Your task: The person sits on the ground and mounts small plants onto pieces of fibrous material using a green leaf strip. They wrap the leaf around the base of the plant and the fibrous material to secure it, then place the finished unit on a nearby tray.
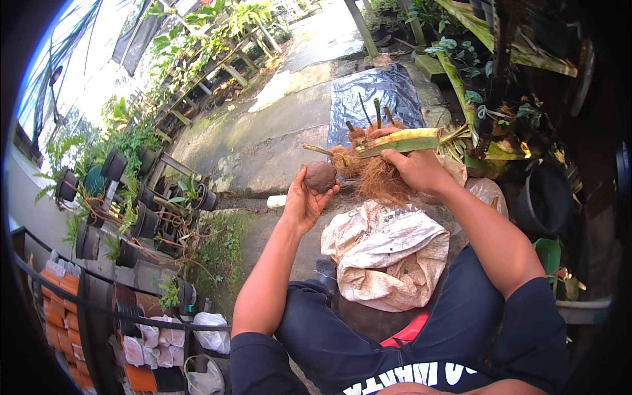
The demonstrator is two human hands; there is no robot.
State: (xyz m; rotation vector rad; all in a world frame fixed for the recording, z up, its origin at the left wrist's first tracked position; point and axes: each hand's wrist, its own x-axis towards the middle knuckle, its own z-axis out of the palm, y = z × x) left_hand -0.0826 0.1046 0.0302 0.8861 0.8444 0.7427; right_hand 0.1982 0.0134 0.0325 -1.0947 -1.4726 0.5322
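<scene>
On the fingers of my left hand (307, 210) rests a smooth, round brown ball (319, 177), which looks like clay or packed soil. My right hand (417, 168) grips a yellow-green strip of leaf or stalk (400, 140) together with a shaggy bundle of brown fibre (380, 177). Several cut green stems stick up and out of the bundle, one pointing left above the ball. The ball and the bundle are close together; whether they touch is hard to tell. Below both hands, between my knees, lies a crumpled, dirty white woven sack (390, 256).
A black plastic sheet (375, 94) covers part of the concrete path (266, 143) ahead. Potted plants on racks line the left, with a small black pot (205, 197) near the path. At right stand a black bucket (545, 197) and a slanting wooden rail (456, 94).
</scene>
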